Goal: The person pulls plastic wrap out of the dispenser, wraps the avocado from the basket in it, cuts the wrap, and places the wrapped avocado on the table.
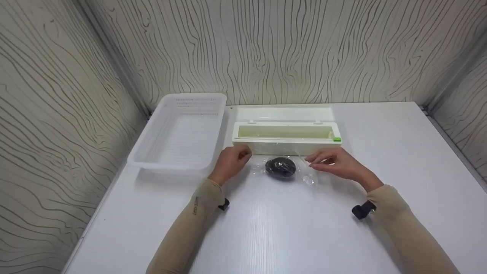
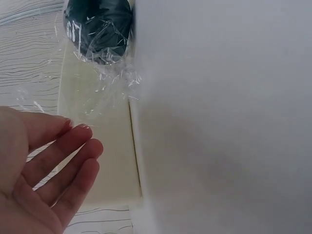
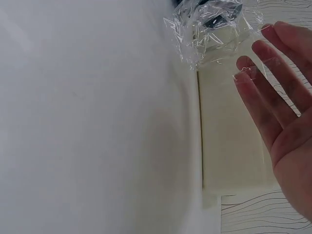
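Observation:
A dark, smooth oval object (image 1: pixel 280 167) lies on the table, wrapped in clear cling film (image 2: pixel 105 78) that is crumpled at both ends. On its left, my left hand (image 1: pixel 233 160) pinches a loose part of the film between thumb and index finger, the other fingers loosely bent. To the right, my right hand (image 1: pixel 335 163) holds the film's other side at thumb and index fingertips; a strip of film (image 3: pixel 251 70) clings to its lower fingers. Just behind stands a long white film dispenser box (image 1: pixel 287 148), its lid (image 1: pixel 285 113) tipped back.
A white plastic basket (image 1: pixel 173 166) stands at the back left. The dispenser carries a green slider (image 1: pixel 337 139) at its right end. Wood-patterned panels (image 1: pixel 266 53) enclose the white table (image 1: pixel 258 236) behind and at the sides.

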Tool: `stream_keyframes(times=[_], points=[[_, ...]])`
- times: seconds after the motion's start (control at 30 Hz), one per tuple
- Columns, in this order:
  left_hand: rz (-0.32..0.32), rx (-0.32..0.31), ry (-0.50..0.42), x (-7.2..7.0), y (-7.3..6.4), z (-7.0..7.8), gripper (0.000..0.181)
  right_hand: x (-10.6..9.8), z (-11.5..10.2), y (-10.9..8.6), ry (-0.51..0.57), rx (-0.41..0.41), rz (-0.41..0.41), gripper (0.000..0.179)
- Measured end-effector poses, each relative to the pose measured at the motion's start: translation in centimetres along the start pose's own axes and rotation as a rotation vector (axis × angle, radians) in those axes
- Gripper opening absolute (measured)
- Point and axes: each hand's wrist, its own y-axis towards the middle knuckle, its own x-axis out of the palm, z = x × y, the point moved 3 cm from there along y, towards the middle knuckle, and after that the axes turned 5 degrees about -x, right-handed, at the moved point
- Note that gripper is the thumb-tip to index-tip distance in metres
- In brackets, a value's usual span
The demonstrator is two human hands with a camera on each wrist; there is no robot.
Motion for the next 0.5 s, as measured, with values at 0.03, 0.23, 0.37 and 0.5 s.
stream_keyframes(times=[0.03,0.23,0.37,0.5], points=[[-0.004,0.006,-0.006,0.0,-0.1,-0.1,0.005,0.0,0.0,0.0,-0.004,-0.005,-0.004,0.011],[-0.031,0.028,-0.027,-0.1,-0.7,-0.5,0.007,-0.2,-0.2,-0.4,-0.049,0.024,0.002,0.011],[-0.075,0.043,-0.013,0.0,-1.4,-0.3,0.034,-0.2,-0.4,-0.4,-0.068,0.052,0.020,0.010],[-0.148,0.098,0.033,0.4,-1.8,0.5,0.058,0.0,-1.1,-0.5,-0.057,0.025,0.011,0.010]])
